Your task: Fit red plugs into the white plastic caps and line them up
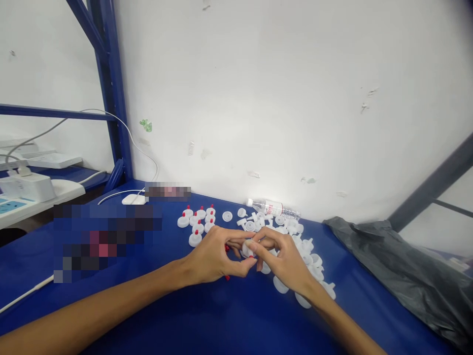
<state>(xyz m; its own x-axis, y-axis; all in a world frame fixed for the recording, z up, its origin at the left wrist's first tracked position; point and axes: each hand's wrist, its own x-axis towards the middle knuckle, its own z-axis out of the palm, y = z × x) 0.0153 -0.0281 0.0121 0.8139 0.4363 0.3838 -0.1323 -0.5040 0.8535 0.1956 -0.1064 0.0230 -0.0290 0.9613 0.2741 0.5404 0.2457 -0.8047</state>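
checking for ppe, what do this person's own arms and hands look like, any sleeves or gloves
The left forearm and right forearm are slim and bare, without sleeves. The left hand and right hand are ungloved, with no watch or ring visible.

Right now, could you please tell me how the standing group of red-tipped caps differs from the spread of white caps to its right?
The red-tipped caps have red tips, while the white caps show none. The red-tipped caps stand with tips up; the white caps lie in mixed poses, some on their sides. The red-tipped caps form a smaller cluster than the white caps. Both have whitish bodies and rest on the blue table.
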